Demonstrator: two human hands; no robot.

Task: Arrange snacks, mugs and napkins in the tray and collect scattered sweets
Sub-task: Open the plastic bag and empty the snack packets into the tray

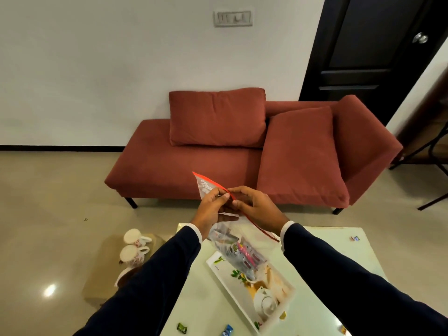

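A clear zip bag (238,253) with a red seal strip hangs above the table, with snack packets inside it. My left hand (213,209) and my right hand (254,204) both pinch the bag's top edge, close together. Under the bag lies a white printed tray (225,270) on the pale table (322,241). Wrapped sweets lie scattered on the table: a green one (181,328), a blue one (227,330), a yellow one (282,315) and one at the far right (354,238). Two white mugs (134,248) with red patterns stand on a low brown stool to the left.
A red sofa (242,161) with two cushions stands just beyond the table. The brown stool (101,284) sits on the floor at the table's left. A dark door (373,52) and chair legs (434,161) are at the right.
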